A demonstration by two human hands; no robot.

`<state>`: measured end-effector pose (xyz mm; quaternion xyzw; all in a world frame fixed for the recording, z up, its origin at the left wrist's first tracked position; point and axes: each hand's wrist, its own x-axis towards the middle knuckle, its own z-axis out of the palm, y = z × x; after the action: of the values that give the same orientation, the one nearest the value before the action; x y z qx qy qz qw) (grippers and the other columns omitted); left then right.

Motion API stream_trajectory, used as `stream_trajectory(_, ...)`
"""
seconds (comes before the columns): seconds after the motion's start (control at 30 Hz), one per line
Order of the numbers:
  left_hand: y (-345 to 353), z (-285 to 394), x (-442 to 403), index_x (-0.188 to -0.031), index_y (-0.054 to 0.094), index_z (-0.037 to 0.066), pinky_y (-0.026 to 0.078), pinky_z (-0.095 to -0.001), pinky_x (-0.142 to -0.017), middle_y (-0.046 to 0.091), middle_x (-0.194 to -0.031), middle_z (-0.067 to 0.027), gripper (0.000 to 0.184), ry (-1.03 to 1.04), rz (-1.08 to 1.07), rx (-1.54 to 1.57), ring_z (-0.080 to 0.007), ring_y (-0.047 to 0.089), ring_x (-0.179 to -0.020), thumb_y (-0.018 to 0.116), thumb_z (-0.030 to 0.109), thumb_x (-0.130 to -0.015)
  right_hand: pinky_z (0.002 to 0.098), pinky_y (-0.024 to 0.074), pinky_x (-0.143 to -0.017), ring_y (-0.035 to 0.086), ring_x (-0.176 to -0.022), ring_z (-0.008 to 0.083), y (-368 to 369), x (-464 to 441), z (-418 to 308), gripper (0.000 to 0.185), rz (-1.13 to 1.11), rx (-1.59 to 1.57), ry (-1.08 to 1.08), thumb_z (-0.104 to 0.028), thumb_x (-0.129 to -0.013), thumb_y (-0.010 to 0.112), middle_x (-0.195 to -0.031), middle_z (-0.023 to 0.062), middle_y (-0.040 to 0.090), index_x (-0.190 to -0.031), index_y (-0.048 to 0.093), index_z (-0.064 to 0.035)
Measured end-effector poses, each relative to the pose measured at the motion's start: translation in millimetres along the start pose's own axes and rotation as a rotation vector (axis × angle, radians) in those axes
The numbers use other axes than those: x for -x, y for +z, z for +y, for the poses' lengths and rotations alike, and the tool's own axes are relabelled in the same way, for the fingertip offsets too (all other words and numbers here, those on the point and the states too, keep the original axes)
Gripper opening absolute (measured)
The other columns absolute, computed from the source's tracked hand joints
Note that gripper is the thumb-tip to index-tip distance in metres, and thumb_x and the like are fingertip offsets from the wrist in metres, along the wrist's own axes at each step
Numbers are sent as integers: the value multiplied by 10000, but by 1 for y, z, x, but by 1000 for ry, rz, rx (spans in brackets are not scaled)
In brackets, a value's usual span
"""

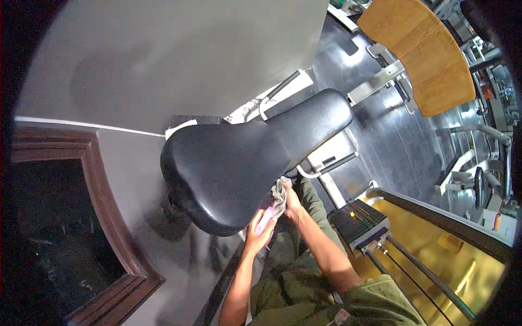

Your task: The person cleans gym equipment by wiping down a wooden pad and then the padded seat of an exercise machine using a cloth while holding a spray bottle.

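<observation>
My left hand (258,232) is closed around a pink and white object (265,219), too small to name, beside the edge of a black padded seat (228,163). Just to its right, my right hand (292,202) grips a crumpled grey cloth (279,195), which hangs down to the pink object. Both hands are close together, below the narrowing part of the seat. The seat's side partly hides what lies behind the cloth.
A weight stack (359,224) stands right of my legs, near a gold-toned panel (435,233). White handles flank the seat. A wooden board (421,51) is at the upper right, and a brown-framed window (106,201) at the left.
</observation>
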<state>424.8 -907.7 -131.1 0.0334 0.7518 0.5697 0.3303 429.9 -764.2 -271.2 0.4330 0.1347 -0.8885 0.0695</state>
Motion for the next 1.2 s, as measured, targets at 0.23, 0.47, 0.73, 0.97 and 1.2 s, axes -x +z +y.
stream_trajectory(0.23,14,5,-18,-919,564,65,440,-241,-702,573,-816,31,154,-162,-37,-8,-52,536,-787,681,163,-909,416,538,-532,619,-642,252,-35,-63,-4,327,33,-109,6,-428,-987,467,-832,104,622,-1070,543,-122)
stream_trajectory(0.47,23,-3,-32,-945,577,58,443,-235,-744,577,-847,17,108,-120,-8,-30,-60,542,-820,655,123,-910,375,533,-774,648,-883,234,-34,-75,-15,359,332,426,-469,-338,-954,582,-1023,109,657,-1177,541,-60)
stream_trajectory(0.73,35,-12,-47,-961,589,60,445,-229,-727,574,-841,23,85,-98,-6,-16,-54,549,-804,640,119,-926,328,496,-802,639,-851,168,1,-14,-56,333,188,1009,-616,-321,-908,651,-888,113,676,-1099,623,-50)
stream_trajectory(0.97,44,-2,-53,-981,584,64,441,-219,-702,569,-824,34,95,-130,-11,30,-39,543,-778,630,141,-948,372,521,-761,690,-835,277,10,-35,-106,285,41,1344,-551,-288,-858,656,-897,170,689,-1039,657,-68)
stream_trajectory(1.2,58,-18,-60,-983,570,75,438,-225,-652,552,-787,40,107,-144,112,81,-41,539,-719,620,168,-962,386,523,-817,691,-896,304,3,-29,-118,268,-109,1400,-535,-239,-835,660,-934,163,697,-1058,660,-91)
